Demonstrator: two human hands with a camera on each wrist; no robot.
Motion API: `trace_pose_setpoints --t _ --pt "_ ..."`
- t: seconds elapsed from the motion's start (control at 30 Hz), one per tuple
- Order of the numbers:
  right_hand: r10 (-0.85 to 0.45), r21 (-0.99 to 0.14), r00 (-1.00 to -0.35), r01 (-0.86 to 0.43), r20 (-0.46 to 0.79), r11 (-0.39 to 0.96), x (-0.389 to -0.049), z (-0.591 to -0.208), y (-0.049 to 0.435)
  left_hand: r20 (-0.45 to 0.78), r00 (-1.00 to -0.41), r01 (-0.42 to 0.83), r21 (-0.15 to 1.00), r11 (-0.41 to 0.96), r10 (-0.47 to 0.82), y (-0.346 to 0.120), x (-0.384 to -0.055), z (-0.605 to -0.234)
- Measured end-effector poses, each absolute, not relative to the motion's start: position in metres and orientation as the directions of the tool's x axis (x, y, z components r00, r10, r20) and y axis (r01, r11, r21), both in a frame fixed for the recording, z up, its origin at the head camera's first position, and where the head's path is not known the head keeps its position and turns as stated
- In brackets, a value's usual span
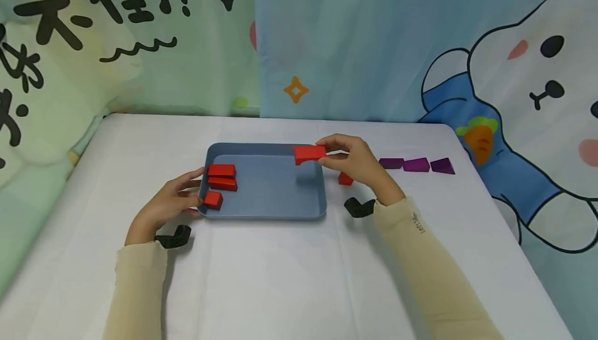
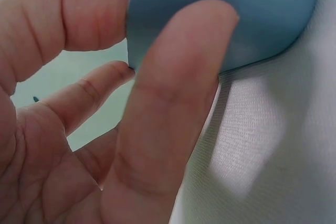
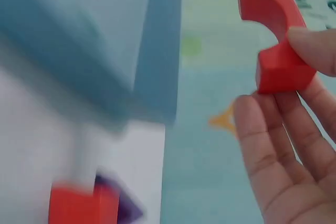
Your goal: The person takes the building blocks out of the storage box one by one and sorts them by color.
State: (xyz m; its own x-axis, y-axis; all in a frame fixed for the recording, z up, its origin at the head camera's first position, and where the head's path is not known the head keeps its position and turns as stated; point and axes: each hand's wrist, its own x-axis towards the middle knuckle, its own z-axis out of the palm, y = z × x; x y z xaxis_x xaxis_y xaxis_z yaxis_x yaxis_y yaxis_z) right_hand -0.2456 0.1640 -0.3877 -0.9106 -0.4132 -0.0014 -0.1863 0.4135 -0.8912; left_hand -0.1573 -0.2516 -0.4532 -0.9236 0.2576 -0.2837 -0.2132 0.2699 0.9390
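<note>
Between the thumb and fingers of my right hand (image 1: 355, 158) is a red arch block (image 1: 306, 152), held over the right end of a blue-grey tray (image 1: 266, 189). In the right wrist view the arch block (image 3: 283, 69) shows its curved cutout, with the thumb on one end. My left hand (image 1: 170, 202) grips the tray's left edge, and the left wrist view has its thumb (image 2: 168, 87) against the tray's outer wall (image 2: 268, 19). Two long red blocks (image 1: 221, 171) and a smaller red block (image 1: 213, 200) lie along the tray's left side.
A red block (image 1: 345, 179) sits on the white table (image 1: 275, 272) right of the tray, below the right hand. Further right, purple blocks (image 1: 416, 164) form a row. A printed curtain (image 1: 350, 44) hangs behind the table. Each wrist bears a black mount (image 1: 174, 237).
</note>
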Motion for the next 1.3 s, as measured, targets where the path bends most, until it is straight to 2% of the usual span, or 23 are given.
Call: trace_pose_setpoints --t 0.2,0.63,1.1,1.3 --pt "-0.359 -0.833 -0.932 -0.162 -0.046 0.528 -0.237 -0.386 0.207 -0.299 -0.924 -0.228 0.931 0.284 0.237 -0.256 -0.153 -0.451" --pt "-0.258 -0.773 -0.959 -0.077 -0.115 0.630 -0.227 -0.405 0.272 -0.285 -0.927 -0.218 0.938 0.270 0.241 -0.260 -0.151 -0.447" --pt "-0.224 -0.724 -0.953 -0.008 -0.203 0.690 -0.230 -0.432 0.293 -0.290 -0.924 -0.220 0.937 0.272 0.249 -0.255 -0.152 -0.449" --pt "-0.168 -0.667 -0.965 0.011 -0.203 0.745 -0.224 -0.421 0.295 -0.292 -0.921 -0.221 0.937 0.271 0.258 -0.250 -0.154 -0.449"
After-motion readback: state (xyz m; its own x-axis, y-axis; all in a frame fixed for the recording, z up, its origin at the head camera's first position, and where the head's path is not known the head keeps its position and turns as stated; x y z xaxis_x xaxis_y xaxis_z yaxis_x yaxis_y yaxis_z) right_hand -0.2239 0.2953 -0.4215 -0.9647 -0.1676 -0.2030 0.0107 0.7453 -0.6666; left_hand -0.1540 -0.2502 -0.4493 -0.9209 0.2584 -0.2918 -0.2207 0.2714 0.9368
